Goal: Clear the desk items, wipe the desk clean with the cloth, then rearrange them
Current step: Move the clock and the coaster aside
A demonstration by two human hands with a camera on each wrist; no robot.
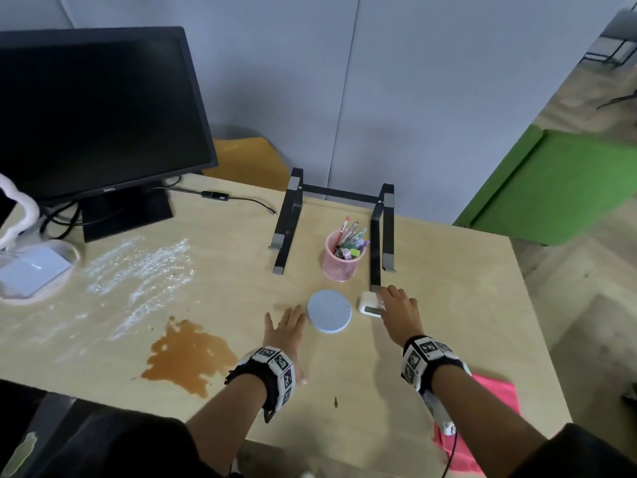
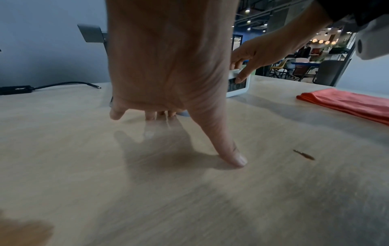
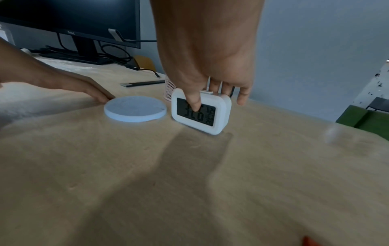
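A round pale blue coaster (image 1: 329, 311) (image 3: 135, 111) lies flat on the wooden desk (image 1: 431, 270). My left hand (image 1: 286, 322) (image 2: 179, 99) is spread flat beside it, with the fingertips at the coaster's left rim and the thumb on the desk. A small white digital clock (image 1: 368, 304) (image 3: 210, 123) (image 2: 242, 90) stands just right of the coaster. My right hand (image 1: 396, 305) (image 3: 207, 95) pinches the clock, thumb on its screen and fingers behind its top. A folded pink cloth (image 1: 496, 408) (image 2: 347, 104) lies near the desk's front right edge.
A brown spill (image 1: 189, 357) and a white powdery smear (image 1: 138, 270) mark the desk's left half. Behind the hands stand a pink mesh pen cup (image 1: 343, 257) and a black laptop stand (image 1: 293, 222). A monitor (image 1: 96, 112), loose cable (image 1: 238, 198) and white lamp base (image 1: 31, 270) sit far left.
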